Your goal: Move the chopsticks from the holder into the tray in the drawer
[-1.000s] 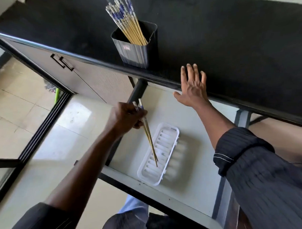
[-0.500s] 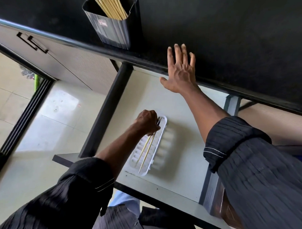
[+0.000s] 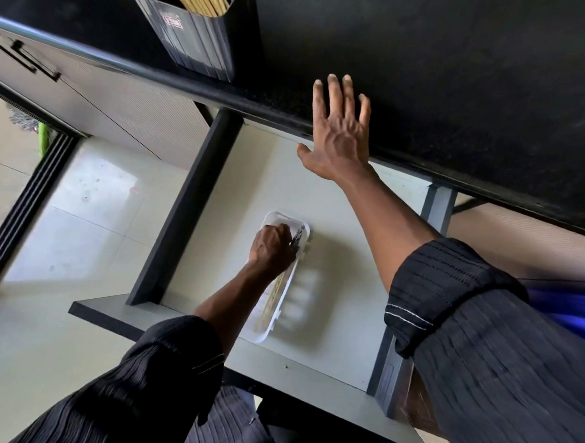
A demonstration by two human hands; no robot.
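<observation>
Left hand (image 3: 273, 247) clenched on chopsticks (image 3: 275, 295) lying in tray (image 3: 286, 221); right hand (image 3: 340, 140) spread flat, fingers released, on counter (image 3: 455, 78).

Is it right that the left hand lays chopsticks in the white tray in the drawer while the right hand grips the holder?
Not quite. In the head view the right hand rests flat on the black countertop edge, apart from the holder. The rest holds.

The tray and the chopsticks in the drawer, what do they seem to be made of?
The tray looks like white moulded plastic, smooth, with a thin rounded rim and slotted floor. The chopsticks under the left hand look like pale bamboo or wood, matte yellow; which one is unclear.
</observation>
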